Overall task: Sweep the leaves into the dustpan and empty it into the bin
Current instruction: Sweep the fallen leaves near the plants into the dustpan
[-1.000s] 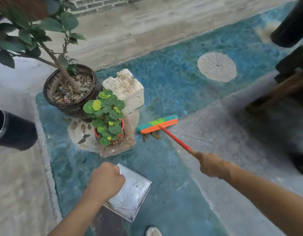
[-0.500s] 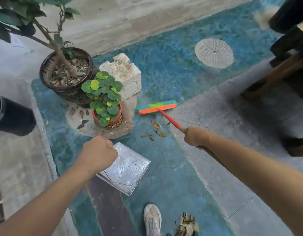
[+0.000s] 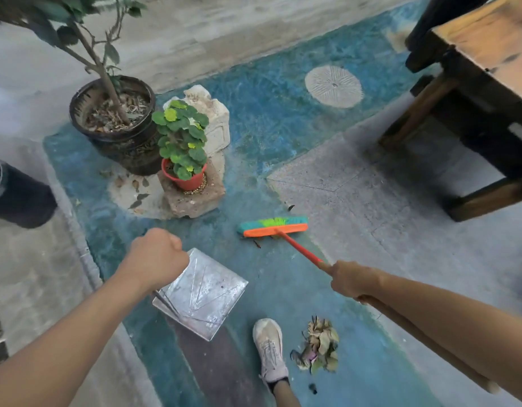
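Head view: leaf pile (image 3: 318,345) lies behind hands (image 3: 155,257) (image 3: 352,280), beside shoe (image 3: 270,348).

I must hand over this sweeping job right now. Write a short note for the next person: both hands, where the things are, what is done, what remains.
Left hand grips the upright handle of the dustpan, which is low over the floor with no leaves in it.
Right hand grips the broom handle; the broom head is on the floor ahead.
Done: a leaf pile lies gathered beside the shoe.
Left: collect the stray leaves by the large pot, sweep everything into the dustpan, and empty it into the black bin at far left.
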`<state>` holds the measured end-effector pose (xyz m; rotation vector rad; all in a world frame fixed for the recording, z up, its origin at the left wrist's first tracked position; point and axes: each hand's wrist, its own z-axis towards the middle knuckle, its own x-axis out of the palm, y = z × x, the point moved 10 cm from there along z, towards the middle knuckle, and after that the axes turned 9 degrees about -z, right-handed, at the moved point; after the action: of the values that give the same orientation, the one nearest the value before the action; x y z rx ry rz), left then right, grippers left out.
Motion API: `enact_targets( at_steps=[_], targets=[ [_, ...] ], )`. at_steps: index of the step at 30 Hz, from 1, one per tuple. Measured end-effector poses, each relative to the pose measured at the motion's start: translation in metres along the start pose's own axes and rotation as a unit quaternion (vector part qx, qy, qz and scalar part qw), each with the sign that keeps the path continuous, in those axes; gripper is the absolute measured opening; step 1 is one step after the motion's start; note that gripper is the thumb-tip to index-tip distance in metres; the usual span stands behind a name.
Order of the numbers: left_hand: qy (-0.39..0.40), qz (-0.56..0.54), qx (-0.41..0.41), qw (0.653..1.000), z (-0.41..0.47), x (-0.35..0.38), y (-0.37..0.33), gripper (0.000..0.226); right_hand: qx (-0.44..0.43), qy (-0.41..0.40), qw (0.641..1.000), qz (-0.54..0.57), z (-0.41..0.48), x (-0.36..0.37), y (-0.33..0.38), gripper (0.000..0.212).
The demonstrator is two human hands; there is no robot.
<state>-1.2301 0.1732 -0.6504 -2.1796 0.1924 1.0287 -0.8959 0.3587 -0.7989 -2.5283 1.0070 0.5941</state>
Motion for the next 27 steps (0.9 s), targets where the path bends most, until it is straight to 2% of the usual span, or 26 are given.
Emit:
enact_targets(
  at_steps=[8, 10, 13, 18, 22, 25, 27],
  targets=[
    [0.004, 0.009, 0.006, 1.000, -0.091, 0.006, 0.032, 0.037, -0.025, 0.077, 0.997, 0.011, -0.145, 0.156, -0.020, 0.078],
    [0.014, 0.002, 0.005, 1.000, -0.110, 0.008, 0.034, 0.038, -0.011, 0.065, 0.997, 0.039, -0.173, 0.178, -0.035, 0.070],
    [0.017, 0.004, 0.002, 1.000, -0.122, 0.007, 0.038, 0.042, -0.001, 0.031, 0.999, 0.038, -0.197, 0.172, -0.048, 0.057],
    [-0.001, -0.017, -0.032, 0.999, -0.129, 0.004, 0.055, 0.047, 0.076, -0.039, 0.992, 0.097, -0.151, 0.112, -0.095, 0.040],
    [-0.038, -0.021, -0.052, 0.998, -0.133, 0.015, 0.063, 0.047, 0.092, -0.061, 0.983, 0.147, -0.085, 0.074, -0.111, 0.045],
    [-0.048, -0.019, -0.057, 0.997, -0.133, 0.029, 0.058, 0.045, 0.110, -0.075, 0.968, 0.214, -0.052, 0.078, -0.116, 0.047],
    [-0.045, -0.018, -0.063, 0.997, -0.130, 0.041, 0.051, 0.043, 0.086, -0.045, 0.971, 0.219, -0.049, 0.107, -0.110, 0.041]
  ],
)
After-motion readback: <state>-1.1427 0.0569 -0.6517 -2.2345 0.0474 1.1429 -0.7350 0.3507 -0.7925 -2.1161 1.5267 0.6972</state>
